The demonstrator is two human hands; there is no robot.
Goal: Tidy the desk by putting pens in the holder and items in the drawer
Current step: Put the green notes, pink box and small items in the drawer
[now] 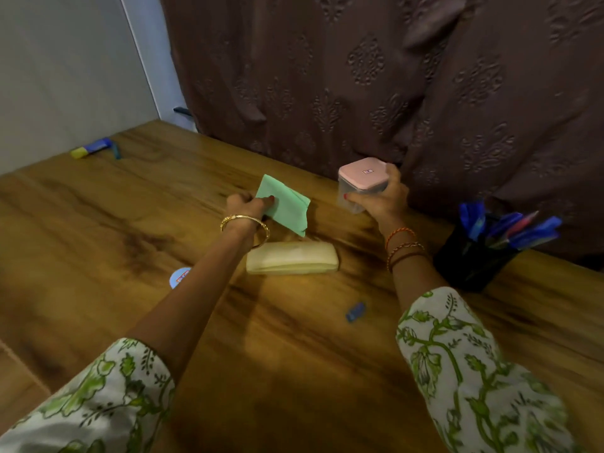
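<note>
Brown curtain behind wooden counter (98,230). Step looks like gathering loose items for the drawer, none in view. Left of the cream case (292,262), left hand (243,206) fingers pinch green cloth (284,204); right of it, right hand (380,199) fingers curl round pink-lidded box (361,178), both lifted. Pen holder (470,263) far right, full. Next: carry both away.

counts, head view: hands, 2: left hand (243,204), right hand (384,201). green cloth (284,204), 1. clear box with pink lid (361,183), 1. cream case (292,262), 1. black pen holder (470,263), 1. blue pens (510,227) in the holder: several, blurred, perhaps seven or more. highlighter (93,148), 1. round blue lid (179,277), 1. small blue cap (355,311), 1. desk (98,240), 1.
</note>
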